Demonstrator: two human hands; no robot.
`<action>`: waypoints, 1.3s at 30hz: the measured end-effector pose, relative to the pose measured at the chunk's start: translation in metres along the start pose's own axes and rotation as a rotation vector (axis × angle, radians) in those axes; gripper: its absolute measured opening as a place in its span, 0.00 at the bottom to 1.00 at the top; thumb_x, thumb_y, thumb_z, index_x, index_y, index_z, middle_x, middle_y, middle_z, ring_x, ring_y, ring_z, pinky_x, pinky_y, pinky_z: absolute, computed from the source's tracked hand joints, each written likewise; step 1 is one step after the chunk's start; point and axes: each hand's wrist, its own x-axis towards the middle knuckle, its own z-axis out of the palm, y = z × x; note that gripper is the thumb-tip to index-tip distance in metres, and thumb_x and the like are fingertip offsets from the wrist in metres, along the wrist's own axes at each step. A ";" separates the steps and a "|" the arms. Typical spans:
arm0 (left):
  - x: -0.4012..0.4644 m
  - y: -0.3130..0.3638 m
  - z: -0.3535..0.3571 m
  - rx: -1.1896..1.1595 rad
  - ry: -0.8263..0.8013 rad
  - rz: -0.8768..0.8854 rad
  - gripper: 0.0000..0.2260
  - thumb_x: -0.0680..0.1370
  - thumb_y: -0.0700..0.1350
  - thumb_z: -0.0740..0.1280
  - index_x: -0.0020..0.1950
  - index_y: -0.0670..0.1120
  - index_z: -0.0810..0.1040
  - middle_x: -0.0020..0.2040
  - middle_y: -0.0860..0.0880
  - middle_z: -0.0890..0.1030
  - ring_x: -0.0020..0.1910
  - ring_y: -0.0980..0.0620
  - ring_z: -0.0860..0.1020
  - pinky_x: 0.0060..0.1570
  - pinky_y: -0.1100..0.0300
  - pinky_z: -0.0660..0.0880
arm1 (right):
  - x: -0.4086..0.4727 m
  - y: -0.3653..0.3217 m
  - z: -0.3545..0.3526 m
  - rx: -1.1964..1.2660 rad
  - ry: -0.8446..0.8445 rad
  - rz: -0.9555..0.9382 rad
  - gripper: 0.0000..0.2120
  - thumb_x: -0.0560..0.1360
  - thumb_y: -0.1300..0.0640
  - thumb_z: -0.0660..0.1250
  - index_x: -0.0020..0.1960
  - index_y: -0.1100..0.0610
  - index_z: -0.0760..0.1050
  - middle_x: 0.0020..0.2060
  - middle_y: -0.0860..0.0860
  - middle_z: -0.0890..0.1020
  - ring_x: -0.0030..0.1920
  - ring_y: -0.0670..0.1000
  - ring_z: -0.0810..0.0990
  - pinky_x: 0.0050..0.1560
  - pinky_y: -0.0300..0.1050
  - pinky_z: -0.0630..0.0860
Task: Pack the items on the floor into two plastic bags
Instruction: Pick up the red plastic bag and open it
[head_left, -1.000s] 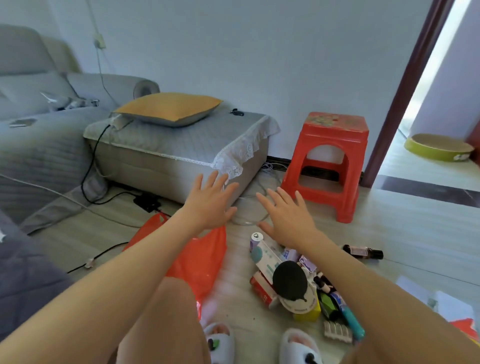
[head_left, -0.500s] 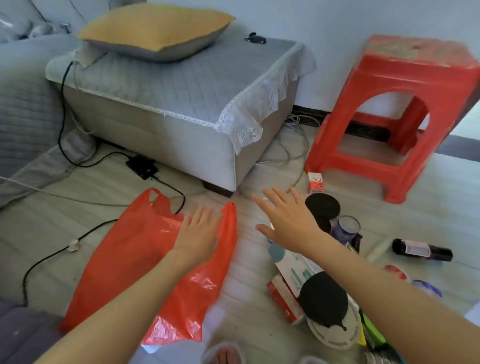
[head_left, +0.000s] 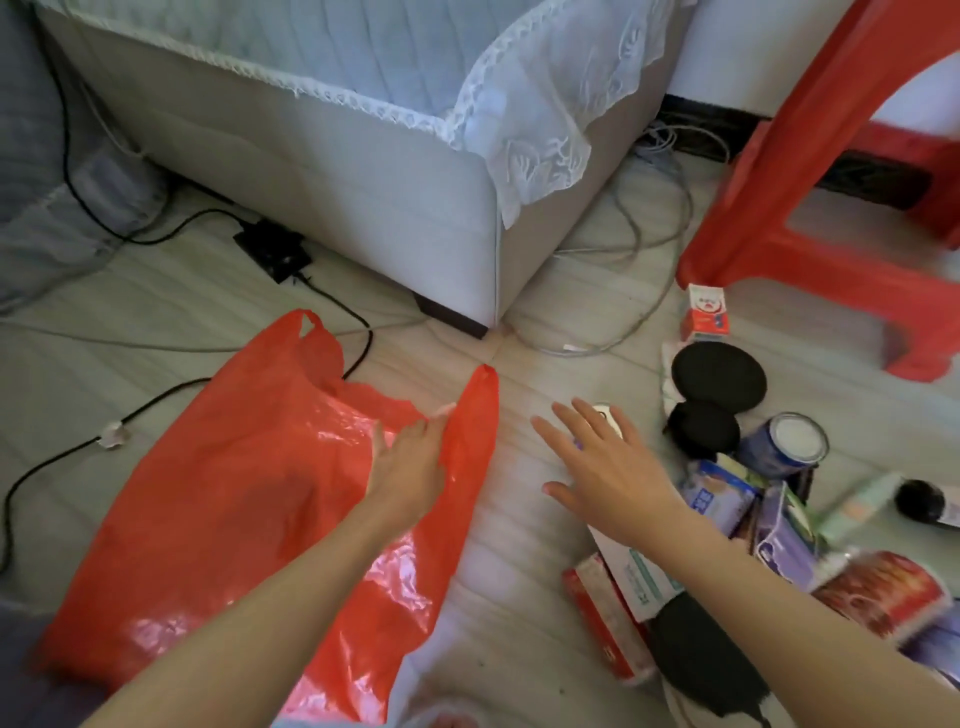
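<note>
Red bag flat on the floor, mouth and handles toward the ottoman, nothing visibly inside. Only one bag in view; second not seen. Left hand on the bag near its right handle strip, fingers straight, grip open, holding nothing. Right hand spread flat and low over the floor between bag and pile, grip open too, fingertips over a small white-capped item partly hidden beneath them; touching or not, cannot tell.

Pile to the right, all still on the floor: tin with a white top, two black round lids just beside it, small carton near the stool, white box under the right forearm, red box beside it, purple pouches, dark bottle at the edge, red packet lower right.

Judged progress: barely begun. Nothing packed, bag not yet opened. Left to do: open the bag, load a share of the pile, find the second bag, load what is left.

Beyond: black cable across the floor on the left, grey cables behind the pile.
</note>
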 end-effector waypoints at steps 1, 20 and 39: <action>-0.008 0.002 -0.002 -0.005 0.023 0.049 0.27 0.76 0.41 0.60 0.74 0.51 0.56 0.68 0.50 0.69 0.68 0.51 0.66 0.72 0.42 0.47 | -0.003 -0.001 -0.005 0.000 0.028 -0.008 0.36 0.58 0.40 0.77 0.63 0.53 0.74 0.59 0.55 0.80 0.61 0.57 0.78 0.56 0.60 0.74; -0.158 0.012 -0.127 -0.168 0.750 0.468 0.11 0.66 0.38 0.63 0.44 0.51 0.69 0.41 0.49 0.75 0.45 0.51 0.68 0.42 0.58 0.68 | -0.124 -0.045 -0.177 -0.038 0.477 -0.182 0.10 0.70 0.47 0.67 0.46 0.52 0.78 0.41 0.47 0.80 0.47 0.50 0.79 0.55 0.45 0.69; -0.235 -0.018 -0.171 0.083 0.792 0.828 0.03 0.75 0.43 0.58 0.43 0.46 0.70 0.45 0.50 0.69 0.42 0.52 0.68 0.40 0.60 0.66 | -0.088 -0.089 -0.228 0.154 0.132 -0.124 0.22 0.76 0.51 0.62 0.69 0.47 0.67 0.71 0.48 0.65 0.72 0.50 0.58 0.67 0.47 0.61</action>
